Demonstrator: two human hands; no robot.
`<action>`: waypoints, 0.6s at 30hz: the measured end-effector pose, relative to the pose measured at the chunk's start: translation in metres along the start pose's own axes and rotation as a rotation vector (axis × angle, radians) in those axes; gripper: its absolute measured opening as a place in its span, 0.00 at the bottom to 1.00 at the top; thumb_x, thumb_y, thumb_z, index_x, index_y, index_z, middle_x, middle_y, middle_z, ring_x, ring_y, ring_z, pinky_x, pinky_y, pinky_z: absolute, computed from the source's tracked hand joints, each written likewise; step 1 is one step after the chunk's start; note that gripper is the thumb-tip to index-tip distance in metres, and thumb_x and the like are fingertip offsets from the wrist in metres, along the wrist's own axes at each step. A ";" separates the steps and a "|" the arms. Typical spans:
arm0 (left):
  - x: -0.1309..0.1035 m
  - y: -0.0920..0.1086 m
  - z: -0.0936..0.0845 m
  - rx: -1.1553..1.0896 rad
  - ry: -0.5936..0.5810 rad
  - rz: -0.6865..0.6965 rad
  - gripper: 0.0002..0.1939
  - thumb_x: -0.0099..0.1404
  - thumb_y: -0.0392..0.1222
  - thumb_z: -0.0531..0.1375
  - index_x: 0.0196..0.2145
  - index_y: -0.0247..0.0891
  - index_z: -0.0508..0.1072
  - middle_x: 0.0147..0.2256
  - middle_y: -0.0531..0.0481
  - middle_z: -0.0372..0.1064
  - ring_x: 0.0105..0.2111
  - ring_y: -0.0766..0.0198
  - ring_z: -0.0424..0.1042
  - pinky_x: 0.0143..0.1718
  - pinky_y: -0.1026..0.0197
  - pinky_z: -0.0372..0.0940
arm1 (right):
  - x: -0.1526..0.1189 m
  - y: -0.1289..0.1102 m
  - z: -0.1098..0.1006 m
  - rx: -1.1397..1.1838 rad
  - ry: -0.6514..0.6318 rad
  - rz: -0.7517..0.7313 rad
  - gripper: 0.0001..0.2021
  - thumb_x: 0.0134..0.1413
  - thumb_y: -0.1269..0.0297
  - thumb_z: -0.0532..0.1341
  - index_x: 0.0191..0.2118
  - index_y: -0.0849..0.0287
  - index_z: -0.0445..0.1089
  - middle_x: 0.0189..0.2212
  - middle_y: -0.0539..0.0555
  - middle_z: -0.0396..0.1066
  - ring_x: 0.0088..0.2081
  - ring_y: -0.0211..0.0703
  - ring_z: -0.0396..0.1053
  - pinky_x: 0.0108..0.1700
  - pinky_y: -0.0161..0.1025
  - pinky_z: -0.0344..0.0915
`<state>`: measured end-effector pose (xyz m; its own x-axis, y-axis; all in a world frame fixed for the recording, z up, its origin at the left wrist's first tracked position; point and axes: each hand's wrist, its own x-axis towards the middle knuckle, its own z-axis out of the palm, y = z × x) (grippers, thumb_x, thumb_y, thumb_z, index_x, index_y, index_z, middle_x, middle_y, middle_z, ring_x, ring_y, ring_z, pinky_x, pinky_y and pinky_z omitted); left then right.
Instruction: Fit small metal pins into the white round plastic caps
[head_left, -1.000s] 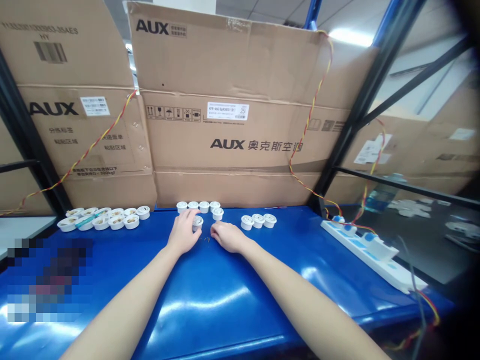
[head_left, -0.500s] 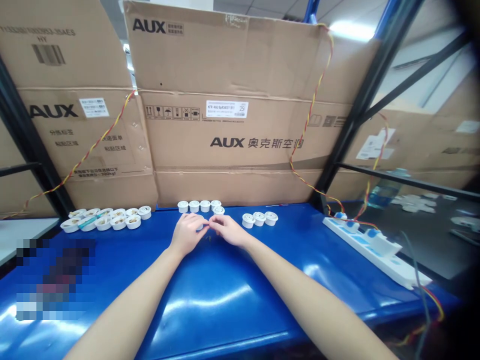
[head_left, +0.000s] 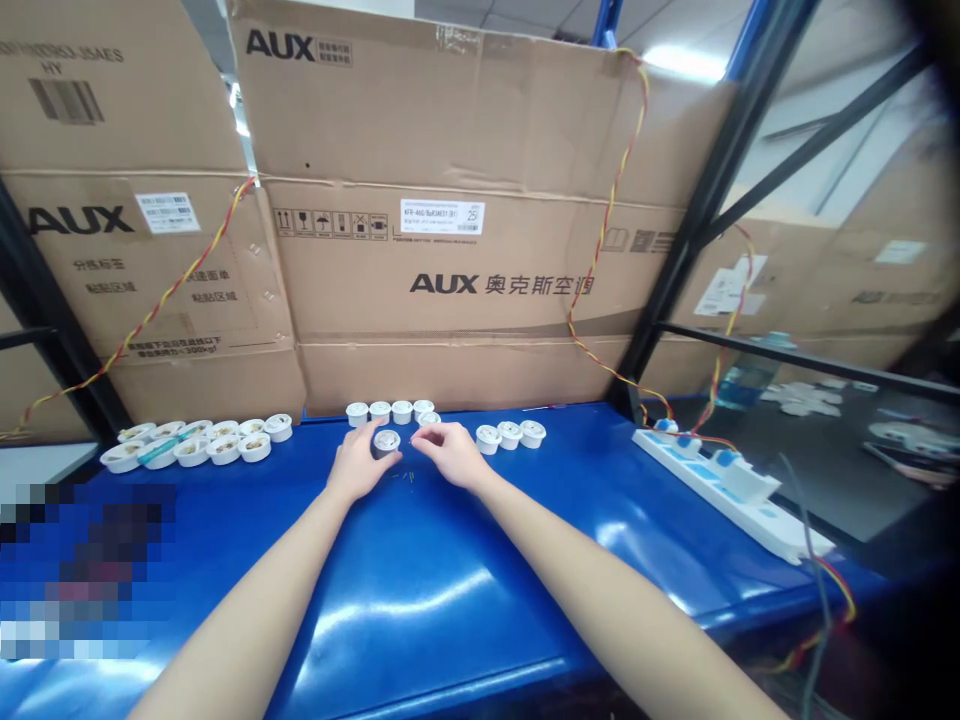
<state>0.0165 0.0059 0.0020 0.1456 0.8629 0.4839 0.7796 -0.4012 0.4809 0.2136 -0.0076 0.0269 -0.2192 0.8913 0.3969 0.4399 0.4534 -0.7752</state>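
My left hand (head_left: 358, 462) curves around a small white round cup-like part (head_left: 387, 441), with thumb and fingers apart on either side of it. Whether they touch its wall I cannot tell. Just to the right, my right hand (head_left: 454, 452) has its thumb and index finger pinched together; anything between the tips is too small to make out. On the blue table (head_left: 435, 560), several tiny thin metal pieces (head_left: 406, 477) lie in front of the part. Behind my hands stand several similar white parts (head_left: 380, 412).
Several white cups with small brassy contents (head_left: 225, 450) stand at left, a teal tool (head_left: 166, 444) across them. Three white parts (head_left: 509, 435) stand at right. A power strip (head_left: 739, 495) with cables lies on the right edge. Cardboard (head_left: 465, 330) walls the back.
My hands have moved apart from their meeting point. The left has opened around the white part, which now shows more fully. The view has shifted slightly.
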 end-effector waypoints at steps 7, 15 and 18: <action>0.002 -0.003 -0.002 -0.091 -0.060 0.001 0.17 0.57 0.45 0.62 0.45 0.43 0.70 0.44 0.48 0.74 0.46 0.52 0.72 0.47 0.53 0.66 | 0.000 0.003 0.004 -0.149 0.060 -0.083 0.06 0.54 0.62 0.62 0.32 0.56 0.77 0.30 0.51 0.77 0.31 0.42 0.71 0.37 0.38 0.63; -0.007 0.020 -0.006 -0.129 0.001 0.271 0.22 0.57 0.35 0.58 0.51 0.42 0.67 0.52 0.47 0.70 0.52 0.53 0.68 0.53 0.51 0.62 | -0.006 -0.006 0.000 -0.364 0.087 -0.301 0.06 0.57 0.64 0.62 0.36 0.54 0.77 0.31 0.52 0.76 0.31 0.40 0.69 0.37 0.36 0.62; -0.008 0.022 -0.006 -0.109 0.003 0.294 0.23 0.57 0.34 0.58 0.51 0.42 0.68 0.51 0.47 0.70 0.52 0.53 0.68 0.53 0.50 0.62 | -0.007 -0.007 0.001 -0.419 0.072 -0.330 0.06 0.57 0.65 0.61 0.37 0.54 0.77 0.34 0.53 0.77 0.35 0.42 0.71 0.40 0.36 0.62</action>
<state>0.0291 -0.0117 0.0128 0.3527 0.7044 0.6159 0.6349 -0.6637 0.3955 0.2107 -0.0172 0.0289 -0.3508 0.6922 0.6307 0.6708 0.6557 -0.3464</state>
